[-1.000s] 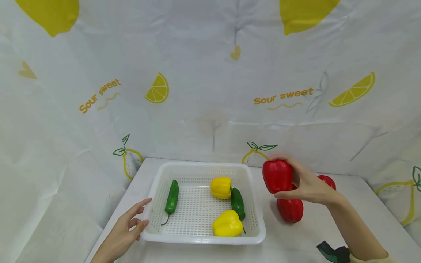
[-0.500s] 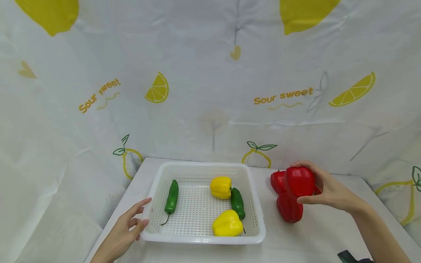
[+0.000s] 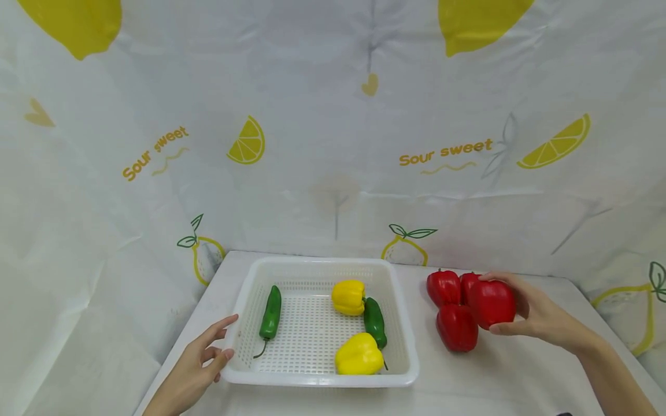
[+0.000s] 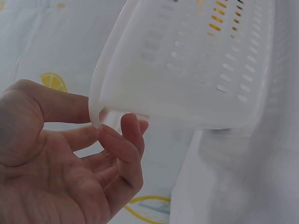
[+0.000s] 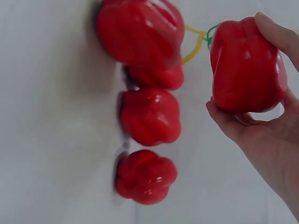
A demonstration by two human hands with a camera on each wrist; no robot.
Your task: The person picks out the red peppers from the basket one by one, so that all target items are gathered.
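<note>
My right hand (image 3: 541, 316) grips a red bell pepper (image 3: 491, 303) with thumb and fingers around its sides. In the right wrist view the held red bell pepper (image 5: 247, 65) is apart from several other red bell peppers (image 5: 150, 116) standing on the table in a line. The head view shows some of them grouped right of the basket, such as the front red bell pepper (image 3: 457, 328). My left hand (image 3: 195, 364) is at the left side of a white perforated basket (image 3: 322, 379). Up close, the left hand (image 4: 88, 154) pinches the basket rim (image 4: 100, 88) between thumb and curled fingers.
Inside the basket lie two yellow bell peppers (image 3: 359, 354) and two green chili peppers (image 3: 270, 314). The basket stands on a white table (image 3: 499, 381). Behind the table hangs a white cloth (image 3: 322, 144) printed with lemons.
My right hand has moved right with the red bell pepper, away from the basket. Red peppers behind it have come into view. The left hand stays on the basket.
</note>
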